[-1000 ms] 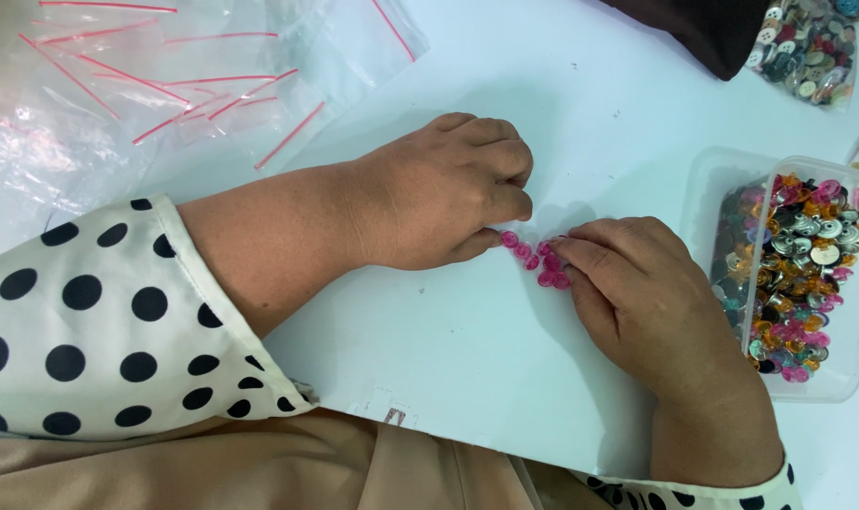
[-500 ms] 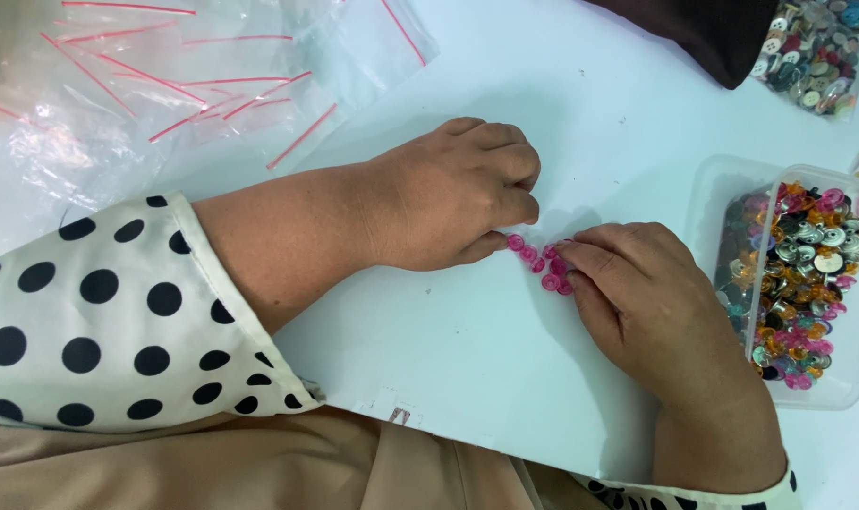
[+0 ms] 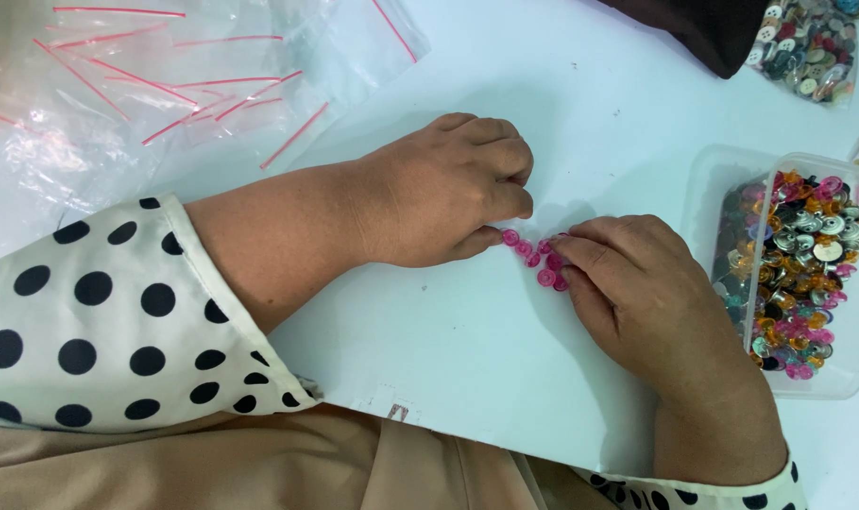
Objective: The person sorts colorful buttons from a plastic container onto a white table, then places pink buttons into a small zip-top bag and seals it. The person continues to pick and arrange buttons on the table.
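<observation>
Lap: beige cloth (image 3: pixel 259 472) along the bottom edge, nearest the camera.
Sleeves: white with black dots; left sleeve (image 3: pixel 99 321) at 8 o'clock, right cuff (image 3: pixel 713 491) just showing at 5 o'clock.
Counter: white (image 3: pixel 467 378); its near edge runs from centre-bottom toward 5 o'clock.
Left hand: (image 3: pixel 448 189) palm down at frame centre, fingers curled under, thumb tip touching the left end of the buttons. Whether anything is pinched under the fingers cannot be told.
Right hand: (image 3: pixel 637 293) at 4 o'clock from centre, palm down, fingertips pressed on the right end of the same buttons. Flat on them, not clamped around them.
Hands, relation: close together, fingertips nearly meeting over the buttons.
Pink buttons: (image 3: pixel 528 250) small translucent cluster lying on the counter between the two hands, just right of centre.
Tub: clear plastic (image 3: pixel 835 382) at 3 o'clock, just beside the right hand, holding mixed buttons in orange, pink, silver and dark colours.
Bags: clear zip bags with red strips (image 3: pixel 165 94) piled at 10 to 11 o'clock, well apart from the hands.
Far pile: loose mixed buttons (image 3: pixel 807 42) at 1 o'clock, beside a dark cloth (image 3: pixel 703 28) at the top edge.
</observation>
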